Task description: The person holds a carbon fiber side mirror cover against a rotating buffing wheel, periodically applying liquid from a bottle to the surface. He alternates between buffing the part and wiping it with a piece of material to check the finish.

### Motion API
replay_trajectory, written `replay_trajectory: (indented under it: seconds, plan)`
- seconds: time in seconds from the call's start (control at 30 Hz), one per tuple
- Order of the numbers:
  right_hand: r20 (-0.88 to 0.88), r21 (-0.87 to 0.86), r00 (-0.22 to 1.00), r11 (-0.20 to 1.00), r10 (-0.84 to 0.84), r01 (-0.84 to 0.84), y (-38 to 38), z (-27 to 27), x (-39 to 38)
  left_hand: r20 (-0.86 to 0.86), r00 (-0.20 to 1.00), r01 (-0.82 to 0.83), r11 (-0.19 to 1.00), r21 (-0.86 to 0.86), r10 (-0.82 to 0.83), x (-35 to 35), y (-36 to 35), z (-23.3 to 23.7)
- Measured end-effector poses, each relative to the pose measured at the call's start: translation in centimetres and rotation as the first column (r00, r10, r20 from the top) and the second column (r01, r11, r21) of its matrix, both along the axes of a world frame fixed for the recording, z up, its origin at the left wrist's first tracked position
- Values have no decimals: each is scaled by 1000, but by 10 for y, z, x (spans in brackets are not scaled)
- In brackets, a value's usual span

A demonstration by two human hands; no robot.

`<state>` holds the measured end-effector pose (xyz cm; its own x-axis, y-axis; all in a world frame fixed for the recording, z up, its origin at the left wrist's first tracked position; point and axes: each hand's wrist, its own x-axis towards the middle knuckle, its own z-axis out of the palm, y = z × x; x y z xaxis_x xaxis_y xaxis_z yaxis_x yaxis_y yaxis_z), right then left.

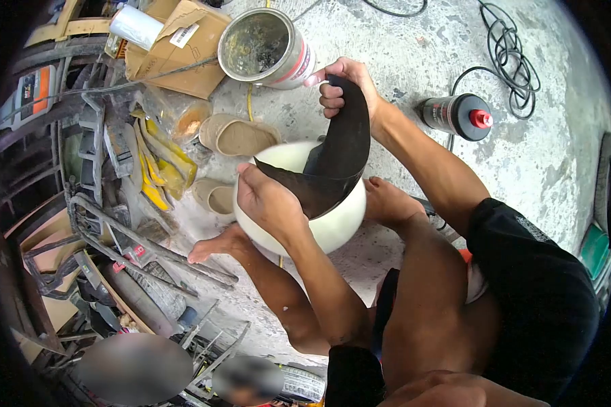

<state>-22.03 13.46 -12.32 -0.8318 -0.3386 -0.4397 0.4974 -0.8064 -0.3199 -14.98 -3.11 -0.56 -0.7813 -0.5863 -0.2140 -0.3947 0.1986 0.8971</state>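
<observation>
A dark, bendy strip or sheet (pixel 343 136), matte and curved, is stretched between my two hands over a cream-white round tub (pixel 343 227). My left hand (pixel 271 200) pinches its lower left end beside the tub's rim, thumb on top. At the upper end, my right hand (pixel 346 81) has its fingers curled around the strip's edge, with the index finger and thumb reaching towards a metal can. The middle of the strip sags into the tub's mouth and hides part of its inside. My bare feet flank the tub.
An open metal can (pixel 305 64) stands ahead, near a torn cardboard box (pixel 207 44). Beige clogs (pixel 241 139) lie left of the tub. A black bottle with a red cap (pixel 455 117) and a coiled black cable (pixel 516 64) are at right. Metal frames and clutter fill the left.
</observation>
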Motion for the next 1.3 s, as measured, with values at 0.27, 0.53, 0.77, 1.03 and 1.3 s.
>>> replay_trajectory:
  seconds: [0.27,0.53,0.77,1.03,1.3]
  plan:
    - [122,23,991,998,57,-60,-2,-4,3,-4,1000,20,999,32,-20,-4,1,-2]
    - [289,19,950,991,119,-130,-12,101,14,-25,988,131,744,656,-152,56,-69,27]
    - [-216,-93,941,953,262,-287,-3,174,45,-224,974,226,-192,955,33,118,-81,64]
    - [-244,-88,952,973,187,-214,0,214,66,-56,974,110,-247,963,217,162,-70,75]
    - [-301,-24,939,983,167,-182,3,214,63,68,990,23,-609,793,126,162,-43,72]
